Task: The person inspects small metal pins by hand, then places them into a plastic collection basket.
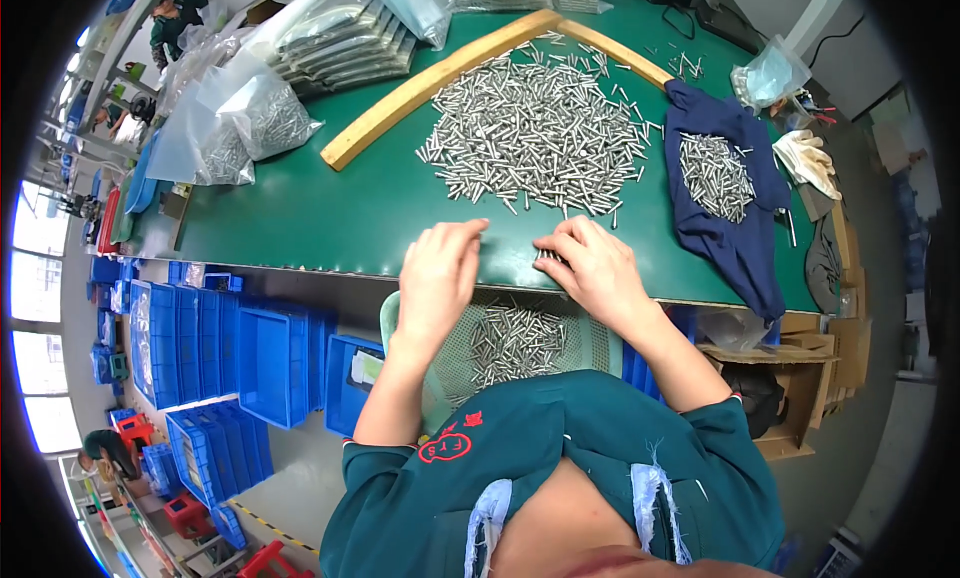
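Note:
A large heap of short silver metal pins (545, 128) is spread over the green table (270, 223). At the table's near edge my right hand (598, 268) has its thumb and fingers closed around a small row of metal pins (547, 256). My left hand (437, 276) hovers over the edge a little to the left, fingers bent toward the right, with nothing seen in it. Below both hands, a pale green mesh basket (435, 378) on my lap holds more pins (515, 343). A smaller pile of pins (715, 178) lies on a dark blue cloth (695, 238) at the right.
Two wooden bars (440, 78) border the heap at the back. Clear bags of pins (265, 123) and stacked flat packets (345, 48) stand at the far left. White gloves (806, 163) lie beyond the cloth. Blue crates (270, 363) fill the floor at left; cardboard boxes (800, 408) stand at right.

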A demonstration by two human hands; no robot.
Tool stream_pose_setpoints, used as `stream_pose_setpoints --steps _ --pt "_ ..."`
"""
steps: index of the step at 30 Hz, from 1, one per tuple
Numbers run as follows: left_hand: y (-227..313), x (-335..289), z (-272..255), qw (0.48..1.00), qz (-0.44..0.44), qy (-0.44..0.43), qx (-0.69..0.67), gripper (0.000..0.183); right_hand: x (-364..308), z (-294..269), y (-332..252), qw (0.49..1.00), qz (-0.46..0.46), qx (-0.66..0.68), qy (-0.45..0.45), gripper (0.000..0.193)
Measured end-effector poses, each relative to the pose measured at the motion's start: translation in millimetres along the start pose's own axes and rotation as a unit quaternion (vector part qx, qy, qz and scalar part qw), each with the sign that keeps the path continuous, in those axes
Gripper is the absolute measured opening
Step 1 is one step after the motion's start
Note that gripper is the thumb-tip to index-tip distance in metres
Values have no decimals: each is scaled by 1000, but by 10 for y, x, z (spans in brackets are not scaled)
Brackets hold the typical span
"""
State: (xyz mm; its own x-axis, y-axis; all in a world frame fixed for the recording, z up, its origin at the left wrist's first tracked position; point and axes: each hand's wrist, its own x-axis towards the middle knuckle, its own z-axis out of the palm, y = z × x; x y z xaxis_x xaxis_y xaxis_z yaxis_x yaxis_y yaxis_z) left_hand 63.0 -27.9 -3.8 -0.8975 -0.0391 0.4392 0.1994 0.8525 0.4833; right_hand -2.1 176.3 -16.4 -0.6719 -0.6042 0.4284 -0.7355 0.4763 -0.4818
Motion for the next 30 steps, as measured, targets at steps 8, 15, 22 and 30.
stream_pose_setpoints --steps 8,15,22,30 --pt "60 186 143 998 18 -32 59 17 -44 -15 67 999 49 -5 6 23" --pt "29 331 418 992 -30 -46 111 26 -37 -8 31 998 66 -5 7 28" --pt "-4 299 270 991 48 -112 51 18 -45 11 95 998 69 -1 8 30" --pt "159 174 281 989 48 -138 -31 26 -17 -10 28 997 75 4 3 33"
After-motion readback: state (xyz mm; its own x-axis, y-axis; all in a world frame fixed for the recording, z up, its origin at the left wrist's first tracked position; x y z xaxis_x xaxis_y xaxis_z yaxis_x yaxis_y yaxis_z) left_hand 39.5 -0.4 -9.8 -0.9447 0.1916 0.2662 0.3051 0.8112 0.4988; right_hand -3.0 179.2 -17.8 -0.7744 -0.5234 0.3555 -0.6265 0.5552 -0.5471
